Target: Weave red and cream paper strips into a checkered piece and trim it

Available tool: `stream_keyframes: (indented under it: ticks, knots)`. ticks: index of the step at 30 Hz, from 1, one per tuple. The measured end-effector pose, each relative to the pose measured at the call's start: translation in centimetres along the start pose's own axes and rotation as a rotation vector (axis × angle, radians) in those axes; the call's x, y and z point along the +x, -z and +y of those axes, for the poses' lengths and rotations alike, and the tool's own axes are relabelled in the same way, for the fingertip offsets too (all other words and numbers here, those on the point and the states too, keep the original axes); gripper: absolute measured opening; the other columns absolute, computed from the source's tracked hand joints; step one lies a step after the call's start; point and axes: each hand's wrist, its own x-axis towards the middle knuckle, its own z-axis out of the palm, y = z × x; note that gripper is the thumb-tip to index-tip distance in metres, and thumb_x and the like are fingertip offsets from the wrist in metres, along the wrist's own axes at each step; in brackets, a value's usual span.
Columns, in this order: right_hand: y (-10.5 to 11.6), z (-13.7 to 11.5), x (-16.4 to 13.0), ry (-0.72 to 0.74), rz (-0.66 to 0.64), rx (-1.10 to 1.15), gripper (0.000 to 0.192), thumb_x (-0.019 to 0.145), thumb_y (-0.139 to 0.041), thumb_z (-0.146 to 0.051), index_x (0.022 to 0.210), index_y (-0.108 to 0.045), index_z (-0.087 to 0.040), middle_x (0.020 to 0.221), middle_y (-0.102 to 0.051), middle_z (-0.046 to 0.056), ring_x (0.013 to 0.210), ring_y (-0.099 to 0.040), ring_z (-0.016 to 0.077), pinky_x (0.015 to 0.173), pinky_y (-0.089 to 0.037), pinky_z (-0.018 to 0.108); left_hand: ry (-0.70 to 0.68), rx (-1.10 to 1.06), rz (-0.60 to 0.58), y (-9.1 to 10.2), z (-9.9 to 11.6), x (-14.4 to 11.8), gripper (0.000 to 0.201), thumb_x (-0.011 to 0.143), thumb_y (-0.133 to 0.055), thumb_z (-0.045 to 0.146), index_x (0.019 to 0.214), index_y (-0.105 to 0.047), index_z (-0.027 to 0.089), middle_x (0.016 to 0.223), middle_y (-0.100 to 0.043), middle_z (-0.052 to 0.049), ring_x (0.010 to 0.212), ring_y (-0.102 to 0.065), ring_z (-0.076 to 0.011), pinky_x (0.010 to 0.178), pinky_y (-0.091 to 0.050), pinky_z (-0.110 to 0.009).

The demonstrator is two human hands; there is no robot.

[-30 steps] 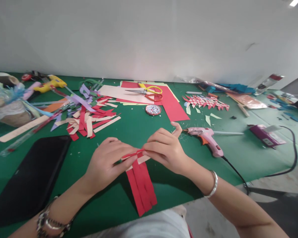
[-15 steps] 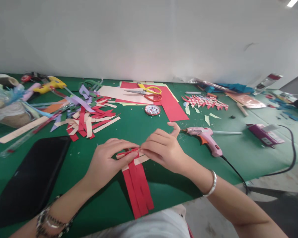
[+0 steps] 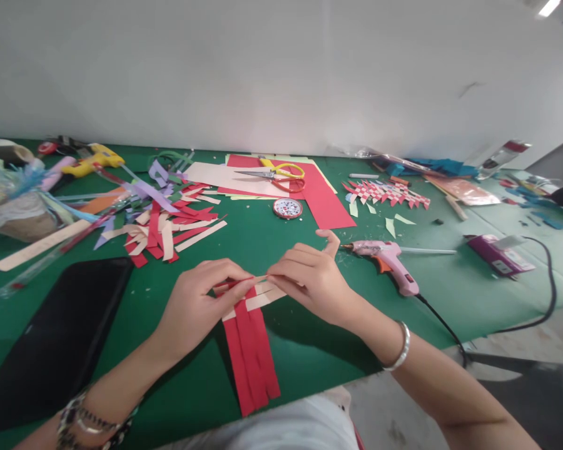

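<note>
1. Since the earlier frames, the bundle of flat red paper strips (image 3: 249, 350) had slid leftward and nearer the counter's front edge, and both hands had drifted left with it.
2. The left hand (image 3: 194, 306) pinched the top of the red strips, its fingers (image 3: 237, 289) closed narrowly on the paper where a thin red strip end stuck out.
3. The right hand (image 3: 309, 281) held a pale cream paper strip (image 3: 258, 300) that lay crosswise over the red ones; thumb and first fingers were closed on it, while the index finger stood up free.
4. The woven work rested on the green felt-like counter (image 3: 263, 240), just before the person's body.
5. A pink plastic glue gun (image 3: 389, 262) lay just right of the right hand, its black cord trailing off the edge.
6. A loose heap of red and cream paper strips (image 3: 169, 228) lay behind the left hand, and a flat black rectangular slab (image 3: 60, 331) lay to its left.
7. Yellow-and-red-handled scissors (image 3: 276, 174) rested on a smooth red paper sheet (image 3: 326, 200) farther back, beside a small round patterned tin (image 3: 288, 208).
8. A finished red-and-white checker-woven paper piece (image 3: 389, 192) lay well to the right.
</note>
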Motion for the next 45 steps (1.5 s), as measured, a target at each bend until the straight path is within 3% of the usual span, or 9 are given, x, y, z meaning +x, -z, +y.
stream_keyframes:
  ticks: [11,14,20,26,29,33,37,41,45]
  knots:
    - [0.4,0.5,0.0,-0.080,-0.082,0.018,0.025,0.094,-0.044,-0.031,0.083,-0.064,-0.022,0.071,-0.065,-0.005,0.067,-0.054,0.0083,0.095,-0.011,0.035,0.095,0.006,-0.044,0.4,-0.2,0.2,0.031,0.083,-0.054,0.047,0.072,-0.073,0.025,0.068,-0.071,0.002,0.058,-0.059,-0.0133,0.054,-0.042,-0.021]
    - [0.6,0.7,0.0,-0.093,-0.121,0.051,0.028,0.095,-0.041,-0.029,0.079,-0.063,-0.021,0.072,-0.066,-0.004,0.069,-0.055,0.0088,0.095,-0.010,0.035,0.215,-0.041,-0.078,0.5,-0.1,0.3,0.032,0.081,-0.055,0.047,0.072,-0.073,0.022,0.062,-0.069,0.001,0.056,-0.057,-0.0133,0.052,-0.041,-0.020]
    - [0.8,0.7,0.0,-0.132,-0.151,0.162,0.023,0.094,-0.042,-0.025,0.083,-0.061,-0.021,0.077,-0.068,-0.004,0.068,-0.057,0.0084,0.094,-0.012,0.034,0.500,-0.294,-0.188,0.5,-0.3,0.5,0.047,0.073,-0.060,0.051,0.107,-0.065,0.020,0.060,-0.066,0.002,0.054,-0.057,-0.0155,0.049,-0.042,-0.020]
    - [1.0,0.5,0.3,-0.216,-0.182,0.230,0.022,0.094,-0.043,-0.025,0.081,-0.059,-0.021,0.075,-0.067,-0.006,0.061,-0.054,0.0067,0.091,-0.015,0.034,0.509,-0.347,-0.219,0.1,-0.5,0.5,0.040,0.073,-0.058,0.051,0.053,-0.058,0.017,0.049,-0.057,0.002,0.045,-0.046,-0.0115,0.044,-0.035,-0.020]
    - [1.0,0.6,0.3,-0.246,-0.224,0.248,0.017,0.092,-0.046,-0.033,0.092,-0.059,-0.022,0.079,-0.067,-0.004,0.066,-0.056,0.0094,0.092,-0.017,0.036,0.521,-0.361,-0.166,0.0,-0.4,0.5,0.038,0.072,-0.060,0.051,0.054,-0.061,0.017,0.047,-0.055,0.003,0.044,-0.043,-0.0102,0.041,-0.031,-0.019]
    - [0.9,1.0,0.2,-0.279,0.101,0.069,0.028,0.087,-0.051,-0.036,0.110,-0.053,-0.021,0.105,-0.060,0.008,0.097,-0.054,0.0211,0.088,-0.028,0.037,0.628,-0.514,-0.034,0.0,-0.6,0.6,0.035,0.069,-0.067,0.050,0.059,-0.063,0.016,0.050,-0.058,0.003,0.046,-0.047,-0.0102,0.041,-0.034,-0.018]
    - [0.9,1.1,0.2,-0.176,0.469,-0.079,0.029,0.085,-0.054,-0.030,0.112,-0.049,-0.021,0.105,-0.056,0.011,0.100,-0.051,0.0231,0.084,-0.036,0.037,0.860,-0.883,0.077,0.0,-1.1,0.9,0.035,0.069,-0.071,0.046,0.057,-0.058,0.017,0.043,-0.052,0.004,0.040,-0.047,-0.0089,0.042,-0.042,-0.017]
    - [0.7,0.9,0.2,-0.048,0.365,-0.025,0.017,0.086,-0.054,-0.029,0.101,-0.053,-0.021,0.086,-0.059,0.006,0.081,-0.055,0.0181,0.072,-0.041,0.032,0.962,-1.100,0.071,-0.1,-1.5,1.0,0.029,0.067,-0.076,0.037,0.057,-0.058,0.016,0.044,-0.052,0.006,0.039,-0.048,-0.0068,0.047,-0.050,-0.018]
    - [0.1,0.5,0.2,-0.271,0.214,0.298,0.016,0.086,-0.051,-0.034,0.081,-0.052,-0.019,0.069,-0.057,0.000,0.063,-0.052,0.0127,0.061,-0.041,0.026,0.885,-1.202,0.061,-0.2,-1.2,0.8,0.033,0.050,-0.086,0.036,0.059,-0.063,0.015,0.052,-0.061,0.004,0.049,-0.057,-0.0091,0.047,-0.050,-0.016]
